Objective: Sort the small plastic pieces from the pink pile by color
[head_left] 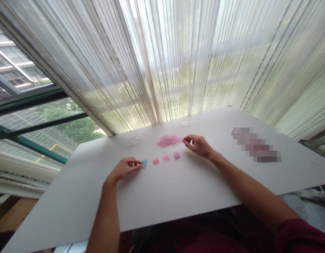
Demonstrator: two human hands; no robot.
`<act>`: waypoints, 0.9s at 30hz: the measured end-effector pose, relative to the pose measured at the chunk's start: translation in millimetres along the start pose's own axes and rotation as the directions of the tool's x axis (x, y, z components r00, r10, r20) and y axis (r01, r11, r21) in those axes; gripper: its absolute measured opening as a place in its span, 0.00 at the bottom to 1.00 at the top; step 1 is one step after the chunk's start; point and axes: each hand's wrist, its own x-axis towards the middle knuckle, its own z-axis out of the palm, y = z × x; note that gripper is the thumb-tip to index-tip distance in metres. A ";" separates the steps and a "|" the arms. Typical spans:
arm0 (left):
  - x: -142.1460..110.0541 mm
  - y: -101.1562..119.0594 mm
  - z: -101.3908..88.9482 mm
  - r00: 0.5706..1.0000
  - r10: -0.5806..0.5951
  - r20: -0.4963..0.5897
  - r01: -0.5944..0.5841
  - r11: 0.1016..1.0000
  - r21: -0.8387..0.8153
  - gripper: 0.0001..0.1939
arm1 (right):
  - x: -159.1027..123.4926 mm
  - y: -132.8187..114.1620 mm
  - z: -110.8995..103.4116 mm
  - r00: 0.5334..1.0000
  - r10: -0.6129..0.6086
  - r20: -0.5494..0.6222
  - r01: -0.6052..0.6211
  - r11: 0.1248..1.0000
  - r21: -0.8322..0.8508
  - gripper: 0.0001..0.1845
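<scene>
My left hand (125, 168) reaches in from the left, thumb and fingertips brought together at the edge of a small group of blue sticks (144, 163). Whether a stick is between those fingertips is too small to tell. Right of the pile of thin, mostly pink sticks (169, 140), my right hand (199, 145) makes a pinch; what it holds, if anything, cannot be made out. Between the hands lie a red-pink group (156, 161), a pale pink group (166, 158) and a purple group (176, 155). A yellow group (188, 153) is partly hidden beneath my right hand.
The white table (162, 196) carries a clear round dish (186, 122) at its far edge and a clear container (135, 138) at the back left. A blurred-out reddish item (256, 144) lies at the right. Sheer striped curtains (178, 63) hang right behind the table.
</scene>
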 end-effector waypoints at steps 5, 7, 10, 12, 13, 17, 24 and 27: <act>0.7 -1.5 3.6 1.000 0.015 0.018 -0.015 0.999 0.029 0.19 | 1.7 6.7 0.0 0.999 0.041 -0.016 -0.041 0.999 -0.009 0.09; 2.0 -2.7 6.3 0.999 0.022 0.025 -0.023 0.999 0.038 0.19 | 2.0 7.7 0.3 0.998 0.053 -0.020 -0.054 0.999 -0.010 0.09; 4.2 -3.0 9.6 0.999 0.020 0.025 -0.021 0.999 0.038 0.18 | 2.1 8.2 0.9 0.998 0.067 -0.020 -0.067 0.998 -0.009 0.09; 5.5 -1.8 10.8 1.000 0.014 0.013 -0.014 0.999 0.036 0.18 | 2.2 8.1 1.0 0.997 0.078 -0.018 -0.078 0.997 -0.007 0.10; 5.9 -0.8 11.1 1.000 0.009 0.007 -0.009 0.999 0.034 0.18 | 2.4 8.0 0.9 0.996 0.085 -0.017 -0.085 0.996 -0.006 0.10; 5.9 2.2 11.3 1.000 -0.005 -0.003 0.005 1.000 0.017 0.18 | 4.2 9.4 -0.5 0.993 0.112 -0.028 -0.112 0.994 0.003 0.11; 11.6 6.7 13.3 0.978 0.000 -0.209 0.002 1.000 0.011 0.22 | 10.6 26.5 -3.8 0.956 0.254 -0.149 -0.255 0.967 0.013 0.11; 27.7 25.4 11.6 0.964 0.070 -0.256 -0.052 0.996 0.079 0.23 | 11.7 34.3 -1.5 0.939 0.294 -0.176 -0.297 0.955 0.010 0.10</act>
